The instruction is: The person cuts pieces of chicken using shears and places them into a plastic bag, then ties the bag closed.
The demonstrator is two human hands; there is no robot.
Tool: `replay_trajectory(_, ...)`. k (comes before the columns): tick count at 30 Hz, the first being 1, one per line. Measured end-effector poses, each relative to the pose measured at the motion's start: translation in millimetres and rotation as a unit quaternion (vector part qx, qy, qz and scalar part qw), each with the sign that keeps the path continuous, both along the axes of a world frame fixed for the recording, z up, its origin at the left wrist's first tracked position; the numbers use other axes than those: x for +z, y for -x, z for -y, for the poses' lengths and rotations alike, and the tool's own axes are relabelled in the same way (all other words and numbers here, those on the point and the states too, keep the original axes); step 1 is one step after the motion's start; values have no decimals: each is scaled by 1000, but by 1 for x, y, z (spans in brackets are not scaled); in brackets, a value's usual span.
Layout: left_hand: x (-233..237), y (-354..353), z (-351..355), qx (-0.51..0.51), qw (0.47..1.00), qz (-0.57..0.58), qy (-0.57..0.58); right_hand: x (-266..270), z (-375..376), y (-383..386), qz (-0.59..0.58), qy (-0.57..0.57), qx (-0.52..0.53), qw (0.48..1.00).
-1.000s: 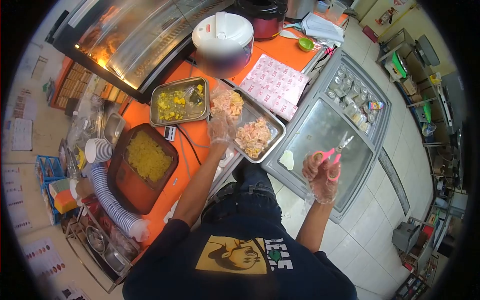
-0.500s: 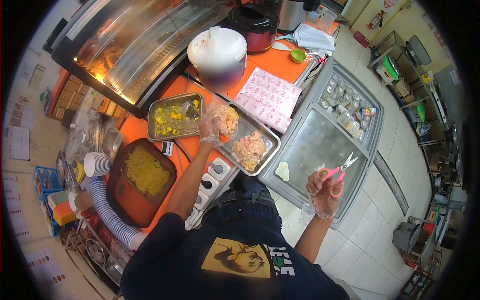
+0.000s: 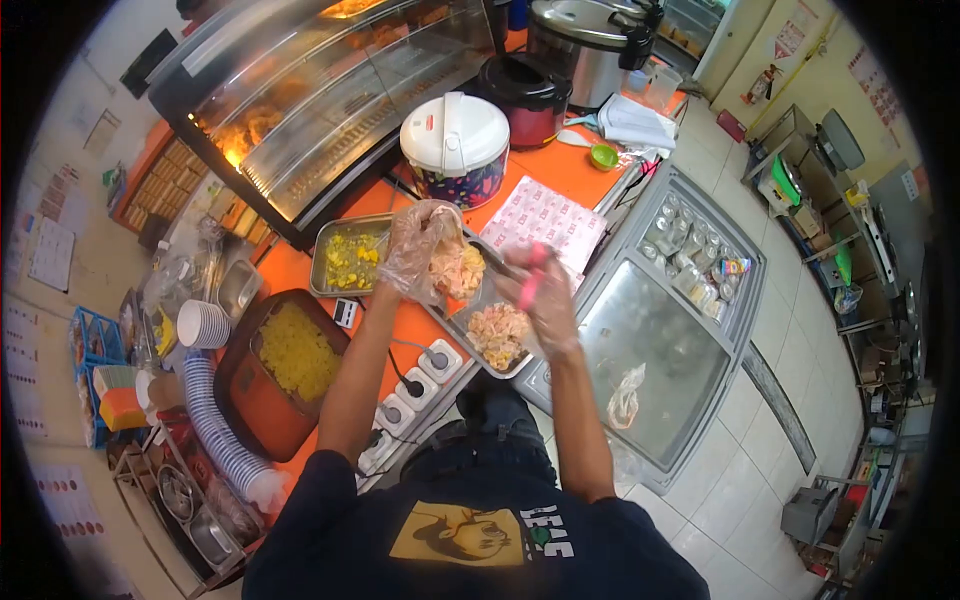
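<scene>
My left hand (image 3: pixel 402 258), in a clear plastic glove, is closed on a crinkled clear plastic bag of pale shredded meat (image 3: pixel 459 272), over the left end of a metal tray (image 3: pixel 462 331). Its fingertips are partly hidden by the plastic. A heap of similar meat (image 3: pixel 497 334) lies in the tray's near end. My right hand (image 3: pixel 551 312), also gloved and blurred by motion, grips pink-handled scissors (image 3: pixel 536 276) with the blades toward the bag. Left of the tray, a second metal tray (image 3: pixel 318 272) holds yellow pieces.
An orange counter (image 3: pixel 575 182) carries a patterned rice cooker (image 3: pixel 455 150), printed wrapping paper (image 3: pixel 548 222) and a glass food warmer (image 3: pixel 330 110). A brown pan (image 3: pixel 232 385) of yellow food is at left, above stacked cups (image 3: pixel 225 430). A freezer lid (image 3: pixel 665 350) with crumpled plastic (image 3: pixel 627 397) is at right.
My right hand has swung left with the scissors, from over the freezer to beside the bag. My left hand has risen slightly with the bag. Crumpled plastic now shows on the freezer lid.
</scene>
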State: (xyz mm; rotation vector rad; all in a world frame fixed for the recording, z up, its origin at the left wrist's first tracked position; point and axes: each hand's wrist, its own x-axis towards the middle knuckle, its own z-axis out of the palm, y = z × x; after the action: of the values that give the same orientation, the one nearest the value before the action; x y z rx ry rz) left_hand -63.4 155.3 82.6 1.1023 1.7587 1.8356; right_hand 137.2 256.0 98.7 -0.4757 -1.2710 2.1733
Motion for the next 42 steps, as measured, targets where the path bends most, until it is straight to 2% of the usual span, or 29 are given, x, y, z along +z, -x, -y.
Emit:
replay_trajectory(1, 11, -5, 0, -20, 1000, -21, -3, -9, -3, 28, 13, -136, -20, 990)
replay_trajectory(2, 21, -9, 0, -38, 998, -40, -4, -16, -6, 46, 14, -185, -24, 982)
replay_trajectory(3, 31, -17, -3, -13, 992, -122, -7, -22, -8, 63, 16, -232, -30, 972)
replay_trajectory(6, 25, -26, 3, 94, 985, -147, -13, -20, 0, 78, -36, -100, 13, 994)
replay_trajectory(7, 40, -45, 8, 105, 993, 28, -47, -16, 1, 73, -65, -41, 34, 996)
replay_trajectory(8, 36, -47, 11, 124, 989, 57, -50, -11, 0, 69, -91, 19, 57, 994)
replay_trajectory(10, 14, -47, 18, 159, 979, 117, -54, 1, -3, 65, -76, 18, 72, 994)
replay_trajectory(11, -1, -49, 22, 118, 963, 211, -122, 4, -5, 61, -86, 42, 80, 992)
replay_trajectory(13, 18, -71, 25, 82, 949, 256, -162, 10, -13, 57, -104, 68, 85, 989)
replay_trajectory(16, 43, -91, 24, 22, 937, 302, -177, 22, -27, 42, -122, -28, 144, 982)
replay_trajectory(17, 44, -96, 24, 4, 933, 315, -177, 22, -37, 37, -47, -62, 203, 976)
replay_trajectory(20, 23, -99, 19, -39, 989, 141, -25, 13, -45, 29, -128, -112, 261, 950)
replay_trajectory(21, 39, -118, 15, 12, 976, 216, 16, 18, -51, 22, -45, -89, 284, 954)
replay_trajectory(23, 32, -126, 22, 52, 991, 54, 108, 2, -61, 21, -57, -76, 284, 954)
replay_trajectory(26, 18, -121, 12, 78, 971, 18, 226, -16, -74, 23, -25, -105, 243, 964)
replay_trajectory(28, 22, -128, 13, 82, 969, 48, 229, -27, -71, 23, 6, -125, 206, 971)
replay_trajectory(29, 25, -132, 12, 96, 970, 63, 214, -32, -72, 17, 37, -256, 157, 953)
replay_trajectory(31, 35, -136, 7, 125, 972, 91, 180, -29, -72, -6, 95, -500, 48, 859)
replay_trajectory(33, 34, -129, 12, 113, 966, 151, 179, -24, -63, -37, 152, -348, 181, 907)
replay_trajectory(35, 32, -125, 15, 111, 962, 177, 177, -77, -54, -53, 23, -236, 341, 910)
replay_trajectory(37, 36, -126, 13, 115, 963, 169, 176, -104, -28, -68, -82, -62, 472, 876)
replay_trajectory(40, 56, -139, 3, 105, 961, 195, 164, -96, -2, -71, -101, 91, 511, 849)
replay_trajectory(41, 60, -143, 3, 95, 958, 188, 194, -86, -3, -64, -64, 171, 543, 820)
replay_trajectory(42, 63, -148, 3, 85, 954, 179, 223, -89, -5, -60, -118, 180, 529, 821)
